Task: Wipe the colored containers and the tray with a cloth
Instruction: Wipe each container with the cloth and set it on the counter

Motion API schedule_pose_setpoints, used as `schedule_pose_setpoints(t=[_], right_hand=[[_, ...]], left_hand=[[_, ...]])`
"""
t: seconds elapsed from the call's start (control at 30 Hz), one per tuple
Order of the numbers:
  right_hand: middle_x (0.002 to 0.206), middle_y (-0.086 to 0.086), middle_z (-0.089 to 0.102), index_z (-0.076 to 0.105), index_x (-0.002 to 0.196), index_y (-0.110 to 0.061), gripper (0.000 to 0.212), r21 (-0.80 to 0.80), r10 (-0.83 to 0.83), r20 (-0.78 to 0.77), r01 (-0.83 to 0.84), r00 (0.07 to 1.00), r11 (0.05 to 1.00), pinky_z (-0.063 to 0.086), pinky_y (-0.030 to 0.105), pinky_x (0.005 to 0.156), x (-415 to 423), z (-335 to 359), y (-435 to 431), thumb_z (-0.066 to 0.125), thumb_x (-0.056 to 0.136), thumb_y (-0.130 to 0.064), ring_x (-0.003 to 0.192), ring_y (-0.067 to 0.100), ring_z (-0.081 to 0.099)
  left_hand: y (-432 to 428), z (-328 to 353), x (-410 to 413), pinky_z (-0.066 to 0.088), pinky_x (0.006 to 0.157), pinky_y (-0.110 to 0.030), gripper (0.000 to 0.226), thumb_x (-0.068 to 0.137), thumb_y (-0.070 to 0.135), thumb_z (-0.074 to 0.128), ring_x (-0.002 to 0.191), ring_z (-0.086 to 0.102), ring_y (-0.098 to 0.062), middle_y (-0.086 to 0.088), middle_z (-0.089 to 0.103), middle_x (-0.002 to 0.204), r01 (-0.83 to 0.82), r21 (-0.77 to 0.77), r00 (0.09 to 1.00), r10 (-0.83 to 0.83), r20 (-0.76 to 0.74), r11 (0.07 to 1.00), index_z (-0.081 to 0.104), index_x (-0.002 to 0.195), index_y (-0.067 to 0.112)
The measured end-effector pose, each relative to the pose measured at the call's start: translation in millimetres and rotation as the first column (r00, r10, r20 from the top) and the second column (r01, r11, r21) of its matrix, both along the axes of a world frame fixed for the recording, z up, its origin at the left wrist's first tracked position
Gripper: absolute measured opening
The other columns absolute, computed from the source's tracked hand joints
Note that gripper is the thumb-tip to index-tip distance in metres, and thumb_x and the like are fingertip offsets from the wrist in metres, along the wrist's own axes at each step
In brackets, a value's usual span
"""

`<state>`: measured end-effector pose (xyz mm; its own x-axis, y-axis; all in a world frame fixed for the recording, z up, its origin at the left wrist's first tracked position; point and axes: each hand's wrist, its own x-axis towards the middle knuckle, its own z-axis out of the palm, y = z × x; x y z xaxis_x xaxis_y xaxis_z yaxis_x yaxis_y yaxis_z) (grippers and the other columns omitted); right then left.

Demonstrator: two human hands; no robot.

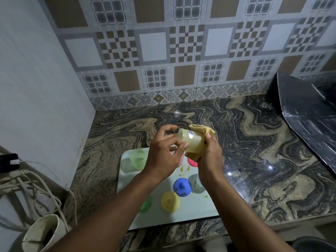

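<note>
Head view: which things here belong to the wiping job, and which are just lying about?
Job: pale container in left hand, cloth in right hand, tray, blue container, yellow container, light green container, red container.
Lying about: cables, beige cup, dark shiny sheet.

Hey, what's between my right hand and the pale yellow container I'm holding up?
The yellow cloth: the right hand grips it around one end of the pale yellow container, shown in the head view.

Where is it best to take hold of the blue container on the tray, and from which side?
Likely from above, fingers round the upper wall: the blue container stands on the tray, with a yellow container close beside it.
</note>
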<state>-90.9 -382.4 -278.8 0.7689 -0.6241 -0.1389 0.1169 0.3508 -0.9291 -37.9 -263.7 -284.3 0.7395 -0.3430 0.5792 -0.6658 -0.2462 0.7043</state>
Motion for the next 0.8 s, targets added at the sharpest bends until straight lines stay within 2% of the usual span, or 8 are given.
schedule_pose_setpoints(t=[0.1, 0.23, 0.33, 0.47, 0.57, 0.63, 0.73, 0.8], right_hand=[[0.099, 0.008, 0.073, 0.07, 0.105, -0.024, 0.033, -0.019, 0.041, -0.045, -0.042, 0.998, 0.999, 0.051, 0.028, 0.057, 3, 1, 4, 0.037, 0.103, -0.024, 0.083, 0.022, 0.066], [0.097, 0.017, 0.072, 0.072, 0.099, -0.02, 0.035, 0.004, 0.037, -0.059, -0.037, 0.998, 0.999, 0.051, 0.029, 0.057, 8, 4, -2, 0.036, 0.101, -0.019, 0.08, 0.026, 0.064], [0.103, 0.018, 0.073, 0.071, 0.102, -0.021, 0.034, -0.016, 0.052, -0.058, -0.053, 0.997, 0.998, 0.052, 0.031, 0.061, 11, 3, -2, 0.037, 0.102, -0.021, 0.081, 0.025, 0.066], [0.093, 0.013, 0.068, 0.07, 0.097, -0.023, 0.033, 0.042, 0.073, -0.044, -0.071, 0.996, 0.997, 0.051, 0.031, 0.062, 17, 0, -5, 0.037, 0.1, -0.021, 0.084, 0.027, 0.061], [0.094, 0.013, 0.066, 0.071, 0.098, -0.022, 0.033, 0.027, 0.106, -0.055, -0.104, 0.993, 0.994, 0.047, 0.034, 0.062, 19, 0, -11, 0.038, 0.096, -0.024, 0.084, 0.028, 0.057], [0.089, 0.011, 0.068, 0.071, 0.098, -0.019, 0.033, 0.009, 0.111, -0.064, -0.11, 0.992, 0.994, 0.047, 0.035, 0.062, 17, 0, -17, 0.039, 0.095, -0.023, 0.079, 0.027, 0.057], [0.075, -0.001, 0.069, 0.071, 0.092, -0.018, 0.035, 0.008, 0.101, -0.07, -0.101, 0.992, 0.995, 0.047, 0.027, 0.054, 14, 0, -21, 0.037, 0.101, -0.018, 0.065, 0.015, 0.059], [0.078, 0.0, 0.066, 0.071, 0.085, -0.025, 0.036, 0.033, 0.103, -0.108, -0.1, 0.989, 0.994, 0.042, 0.026, 0.053, 13, -3, -21, 0.038, 0.099, -0.02, 0.064, 0.013, 0.056]], left_hand=[[-2, -5, 2, 0.061, 0.066, -0.029, 0.02, 0.085, 0.027, 0.075, 0.107, 0.063, -0.015, -0.002, 0.051, 0.129, 0.082, 0.054, 0.996, -0.08, -0.037, 0.995, 0.069, 0.074, 0.012], [-2, 5, 7, 0.051, 0.072, -0.009, 0.043, 0.076, 0.031, 0.086, 0.099, 0.064, -0.004, 0.003, 0.053, 0.127, 0.045, 0.085, 0.971, -0.023, -0.239, 0.995, 0.059, 0.107, 0.017], [-1, 14, 19, 0.059, 0.084, -0.033, 0.066, 0.076, 0.039, 0.085, 0.091, 0.069, -0.006, 0.008, 0.063, 0.12, 0.109, 0.147, 0.88, -0.026, -0.474, 0.983, 0.053, 0.132, 0.027], [-2, 13, 17, 0.054, 0.093, -0.038, 0.058, 0.079, 0.031, 0.08, 0.108, 0.063, -0.016, 0.002, 0.06, 0.125, 0.116, 0.338, 0.993, -0.116, -0.019, 0.934, 0.057, 0.131, 0.02], [2, 5, 19, 0.051, 0.098, -0.04, 0.06, 0.082, 0.024, 0.078, 0.12, 0.057, -0.026, -0.006, 0.052, 0.136, 0.092, 0.483, 0.923, -0.257, 0.286, 0.871, 0.053, 0.135, 0.012], [2, -1, 23, 0.053, 0.094, -0.04, 0.064, 0.081, 0.031, 0.08, 0.119, 0.058, -0.023, -0.004, 0.052, 0.135, 0.121, 0.461, 0.93, -0.263, 0.257, 0.879, 0.053, 0.136, 0.015], [-2, 1, 20, 0.059, 0.079, -0.036, 0.076, 0.071, 0.053, 0.083, 0.1, 0.065, -0.012, 0.006, 0.056, 0.126, 0.171, 0.31, 0.984, -0.145, -0.108, 0.935, 0.051, 0.137, 0.03], [-4, 0, 19, 0.059, 0.077, -0.039, 0.07, 0.074, 0.049, 0.081, 0.096, 0.065, -0.014, 0.005, 0.058, 0.123, 0.179, 0.299, 0.983, -0.158, -0.093, 0.937, 0.054, 0.135, 0.028]])
